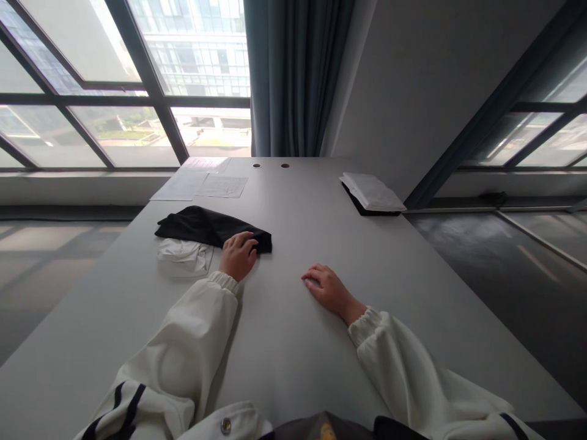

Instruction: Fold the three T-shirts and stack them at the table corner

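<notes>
Beside a bright window (156,95), a white table (275,366) bears crumpled white cloth (183,255) and, just behind it, black fabric (197,223), likely light, limp and best taken by its right end, where a person's left hand (238,256) lies, any pinch impossible to tell, while the right hand (328,290), fingers loosely curved, holds nothing.

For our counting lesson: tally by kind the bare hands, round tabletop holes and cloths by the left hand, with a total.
Bare hands (left hand, right hand): 2
Round tabletop holes: 2
Cloths (long black cloth, crumpled white cloth): 2
Total: 6
</notes>
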Tool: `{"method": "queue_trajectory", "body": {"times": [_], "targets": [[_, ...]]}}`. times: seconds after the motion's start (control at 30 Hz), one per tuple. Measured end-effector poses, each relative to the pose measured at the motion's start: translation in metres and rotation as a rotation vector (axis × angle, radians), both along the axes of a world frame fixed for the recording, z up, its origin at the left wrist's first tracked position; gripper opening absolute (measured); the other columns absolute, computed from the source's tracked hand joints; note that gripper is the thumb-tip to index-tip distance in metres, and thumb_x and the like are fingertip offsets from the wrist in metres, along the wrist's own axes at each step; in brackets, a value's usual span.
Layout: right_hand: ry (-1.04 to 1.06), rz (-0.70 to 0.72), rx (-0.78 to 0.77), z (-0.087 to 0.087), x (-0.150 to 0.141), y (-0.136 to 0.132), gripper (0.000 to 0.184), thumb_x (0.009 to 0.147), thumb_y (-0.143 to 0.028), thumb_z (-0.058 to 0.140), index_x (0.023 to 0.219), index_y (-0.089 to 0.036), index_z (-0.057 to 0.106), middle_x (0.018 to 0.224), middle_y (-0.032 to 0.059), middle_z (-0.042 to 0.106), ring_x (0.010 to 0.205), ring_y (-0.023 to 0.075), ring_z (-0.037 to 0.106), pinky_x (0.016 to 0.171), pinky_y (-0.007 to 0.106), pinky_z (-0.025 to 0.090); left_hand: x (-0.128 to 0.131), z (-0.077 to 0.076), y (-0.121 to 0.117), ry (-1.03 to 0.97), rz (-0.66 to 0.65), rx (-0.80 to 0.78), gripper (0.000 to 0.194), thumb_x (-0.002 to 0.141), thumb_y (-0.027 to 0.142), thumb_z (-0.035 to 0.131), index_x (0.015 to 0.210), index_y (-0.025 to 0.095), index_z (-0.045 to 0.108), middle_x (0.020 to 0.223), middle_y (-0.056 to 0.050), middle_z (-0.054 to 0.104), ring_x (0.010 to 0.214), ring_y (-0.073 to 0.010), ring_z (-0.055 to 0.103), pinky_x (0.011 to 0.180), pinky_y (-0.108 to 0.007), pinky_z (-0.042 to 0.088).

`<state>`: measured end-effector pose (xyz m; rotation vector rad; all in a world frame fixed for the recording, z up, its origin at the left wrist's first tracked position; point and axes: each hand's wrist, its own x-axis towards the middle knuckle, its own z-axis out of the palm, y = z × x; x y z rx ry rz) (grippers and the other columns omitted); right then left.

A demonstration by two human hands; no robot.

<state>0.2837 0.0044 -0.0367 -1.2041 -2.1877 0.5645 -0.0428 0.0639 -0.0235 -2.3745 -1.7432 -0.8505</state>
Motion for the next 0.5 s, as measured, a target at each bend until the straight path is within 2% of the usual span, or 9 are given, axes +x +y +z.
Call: {"method": "queue_trajectory", "body": {"times": [0.1, 0.13, 0.2, 0.27, 0.4, 0.5], "targets": [[-0.001, 0.003, -0.002, 0.0, 0.0, 0.0, 0.016, 0.094, -0.019, 0.063, 0.1, -0.023, 0.077, 0.104, 0.0071, 0.073, 0.1, 0.0236, 0.065, 0.096, 0.04, 0.049, -0.015, -0.001, 0.002, -0.058, 0.408, -0.03, 0.064, 0.094, 0.039, 0.061, 0.152, 0.013, 0.051, 0.168, -0.023, 0.036, 0.155, -0.0404, 0.034, 0.125, -0.059, 0.027], [0.0, 0.004, -0.002, 0.001, 0.0, -0.001, 0.016, 0.094, -0.019, 0.063, 0.1, -0.023, 0.077, 0.104, 0.0071, 0.073, 0.1, 0.0237, 0.065, 0.096, 0.04, 0.05, -0.02, -0.004, 0.003, -0.066, 0.509, -0.079, 0.078, 0.093, 0.044, 0.062, 0.158, 0.006, 0.041, 0.169, -0.03, 0.03, 0.157, -0.0435, 0.029, 0.125, -0.062, 0.025], [0.001, 0.009, 0.0, 0.002, 0.0, -0.002, 0.016, 0.094, -0.019, 0.062, 0.099, -0.023, 0.077, 0.104, 0.0071, 0.074, 0.101, 0.0239, 0.065, 0.096, 0.04, 0.05, -0.03, -0.009, 0.007, -0.063, 0.619, -0.186, 0.096, 0.093, 0.053, 0.061, 0.16, -0.008, 0.028, 0.165, -0.04, 0.027, 0.157, -0.0477, 0.026, 0.126, -0.064, 0.021], [0.003, 0.012, 0.004, 0.004, -0.001, -0.002, 0.016, 0.093, -0.019, 0.062, 0.099, -0.023, 0.077, 0.104, 0.0069, 0.074, 0.101, 0.0241, 0.066, 0.096, 0.04, 0.05, -0.036, -0.014, 0.011, -0.047, 0.627, -0.262, 0.099, 0.094, 0.057, 0.055, 0.159, -0.012, 0.027, 0.164, -0.041, 0.03, 0.157, -0.0473, 0.027, 0.127, -0.063, 0.019], [0.004, 0.01, 0.0, 0.005, -0.001, -0.003, 0.017, 0.093, -0.018, 0.062, 0.101, -0.023, 0.077, 0.104, 0.0065, 0.074, 0.101, 0.0241, 0.066, 0.095, 0.04, 0.05, -0.039, -0.019, 0.016, -0.009, 0.525, -0.334, 0.085, 0.096, 0.053, 0.05, 0.16, -0.002, 0.036, 0.166, -0.032, 0.036, 0.158, -0.0429, 0.028, 0.127, -0.066, 0.016], [0.007, -0.003, -0.008, 0.005, -0.001, -0.003, 0.018, 0.093, -0.018, 0.063, 0.104, -0.023, 0.076, 0.104, 0.0064, 0.074, 0.1, 0.0239, 0.066, 0.095, 0.04, 0.05, -0.039, -0.02, 0.018, 0.008, 0.459, -0.346, 0.079, 0.097, 0.049, 0.05, 0.158, 0.0, 0.04, 0.165, -0.03, 0.039, 0.156, -0.0417, 0.032, 0.127, -0.067, 0.016]]}}
